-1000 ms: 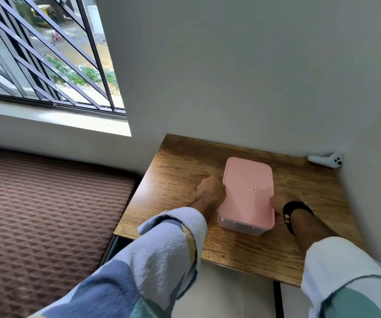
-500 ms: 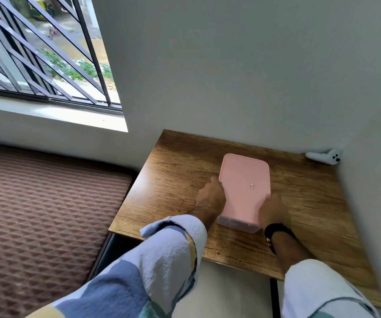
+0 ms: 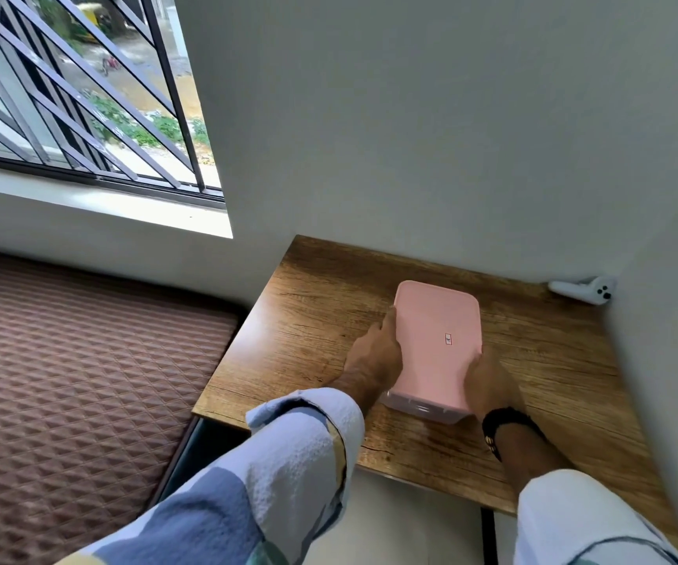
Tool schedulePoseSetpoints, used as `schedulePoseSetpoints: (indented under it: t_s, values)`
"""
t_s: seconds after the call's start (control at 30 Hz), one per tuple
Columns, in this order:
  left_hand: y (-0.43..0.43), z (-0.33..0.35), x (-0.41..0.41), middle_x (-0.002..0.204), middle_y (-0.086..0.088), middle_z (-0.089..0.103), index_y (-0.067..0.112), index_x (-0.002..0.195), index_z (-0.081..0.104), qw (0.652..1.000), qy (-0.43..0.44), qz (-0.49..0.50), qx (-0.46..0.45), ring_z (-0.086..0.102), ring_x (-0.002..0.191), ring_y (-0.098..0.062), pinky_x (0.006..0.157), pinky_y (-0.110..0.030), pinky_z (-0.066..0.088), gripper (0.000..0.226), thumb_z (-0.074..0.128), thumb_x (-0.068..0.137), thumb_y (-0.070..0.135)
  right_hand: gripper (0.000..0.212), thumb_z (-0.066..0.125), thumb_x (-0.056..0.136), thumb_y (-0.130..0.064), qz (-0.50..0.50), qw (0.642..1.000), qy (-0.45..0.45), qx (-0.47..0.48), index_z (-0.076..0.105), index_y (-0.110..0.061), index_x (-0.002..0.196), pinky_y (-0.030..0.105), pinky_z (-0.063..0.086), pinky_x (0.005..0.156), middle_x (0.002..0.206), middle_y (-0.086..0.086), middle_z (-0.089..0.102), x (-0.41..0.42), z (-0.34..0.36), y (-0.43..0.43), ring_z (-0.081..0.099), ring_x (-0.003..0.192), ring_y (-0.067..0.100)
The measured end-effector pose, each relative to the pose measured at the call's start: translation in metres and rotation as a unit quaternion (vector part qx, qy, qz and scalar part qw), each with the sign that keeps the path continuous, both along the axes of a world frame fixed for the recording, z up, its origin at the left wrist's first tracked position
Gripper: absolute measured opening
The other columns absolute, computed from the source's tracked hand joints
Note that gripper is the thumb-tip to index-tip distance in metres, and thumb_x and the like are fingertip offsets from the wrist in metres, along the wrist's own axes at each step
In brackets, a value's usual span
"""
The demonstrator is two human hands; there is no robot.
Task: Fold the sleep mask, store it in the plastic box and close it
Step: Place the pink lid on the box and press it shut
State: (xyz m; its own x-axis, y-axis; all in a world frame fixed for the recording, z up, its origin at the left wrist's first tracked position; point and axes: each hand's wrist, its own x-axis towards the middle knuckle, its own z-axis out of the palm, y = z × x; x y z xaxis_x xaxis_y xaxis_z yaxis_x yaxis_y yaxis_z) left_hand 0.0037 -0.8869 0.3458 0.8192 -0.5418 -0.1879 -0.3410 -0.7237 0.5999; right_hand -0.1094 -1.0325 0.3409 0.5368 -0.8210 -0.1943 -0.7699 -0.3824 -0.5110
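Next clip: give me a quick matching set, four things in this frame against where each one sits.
1. lid
2. left hand
3. white gadget
4. black band

a. table's far right corner
b. right wrist
c. on the box
d. box's left side

Pairs: 1-c, 2-d, 3-a, 4-b

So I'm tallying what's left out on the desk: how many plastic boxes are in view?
1. The plastic box, pink lid on, sits on the wooden table between the left hand and right hand. None other shows.
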Motion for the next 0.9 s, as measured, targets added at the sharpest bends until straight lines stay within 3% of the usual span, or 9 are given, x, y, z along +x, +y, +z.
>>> schedulePoseSetpoints:
  t_s: [0.13,0.2,0.3,0.47,0.6,0.73,0.9]
  values:
    - [-0.001,0.000,0.007,0.149,-0.019,0.052,0.034,0.165,0.010,0.998,-0.011,-0.049,0.041,0.060,0.124,-0.042,0.108,-0.056,0.048,0.063,0.027,0.103,0.035,0.057,0.027,0.102,-0.025,0.069,0.997,0.026,0.007,0.019,-0.028,0.159,0.051,0.045,0.107,0.147,0.017,0.054,0.002,0.010,-0.009,0.057,0.125,0.039]
    - [0.000,0.001,0.007,0.149,-0.019,0.052,0.032,0.165,0.007,0.998,-0.010,-0.044,0.045,0.060,0.124,-0.042,0.108,-0.056,0.047,0.064,0.026,0.104,0.036,0.070,0.033,0.098,-0.020,0.100,0.993,0.052,0.014,0.005,-0.032,0.162,0.051,0.043,0.110,0.153,0.019,0.047,0.010,0.017,-0.015,0.054,0.131,0.040]
    - [-0.001,0.002,0.006,0.148,-0.020,0.054,0.029,0.165,0.005,0.998,-0.010,-0.040,0.054,0.060,0.124,-0.042,0.108,-0.058,0.047,0.065,0.027,0.105,0.035,0.083,0.042,0.094,-0.019,0.109,0.991,0.077,0.034,-0.003,-0.034,0.162,0.048,0.043,0.109,0.154,0.020,0.046,0.019,0.024,-0.022,0.052,0.133,0.042]
    - [-0.002,0.004,0.007,0.147,-0.020,0.055,0.027,0.166,0.007,0.998,-0.010,-0.038,0.055,0.061,0.124,-0.042,0.108,-0.058,0.048,0.064,0.027,0.105,0.033,0.083,0.051,0.088,-0.016,0.135,0.986,0.090,0.029,0.014,-0.025,0.161,0.045,0.049,0.102,0.149,0.016,0.051,0.023,0.035,-0.029,0.054,0.127,0.039]
    - [-0.003,0.011,0.010,0.131,-0.019,0.066,0.022,0.163,0.020,0.995,-0.043,-0.044,0.081,0.068,0.111,-0.038,0.097,-0.053,0.055,0.060,0.031,0.104,0.029,0.076,0.056,0.088,-0.019,0.110,0.990,0.052,0.075,0.023,-0.025,0.157,0.052,0.055,0.097,0.149,0.014,0.049,0.023,0.035,-0.034,0.058,0.120,0.039]
    - [-0.010,0.021,0.020,0.119,-0.015,0.072,0.015,0.136,0.049,0.995,-0.090,-0.020,0.048,0.071,0.104,-0.038,0.087,-0.049,0.056,0.036,0.038,0.104,0.027,0.049,0.046,0.102,-0.023,0.078,0.995,-0.015,0.054,0.031,-0.011,0.147,0.051,0.047,0.103,0.145,0.023,0.052,0.042,0.027,-0.036,0.056,0.124,0.045]
    - [-0.015,0.011,0.018,0.113,-0.017,0.073,0.016,0.127,0.049,0.995,-0.096,0.002,0.008,0.070,0.101,-0.040,0.087,-0.050,0.056,0.028,0.037,0.107,0.031,0.058,0.030,0.106,-0.040,0.055,0.997,-0.042,-0.038,0.020,-0.021,0.160,0.055,0.044,0.107,0.146,0.023,0.054,0.036,-0.002,-0.024,0.055,0.127,0.048]
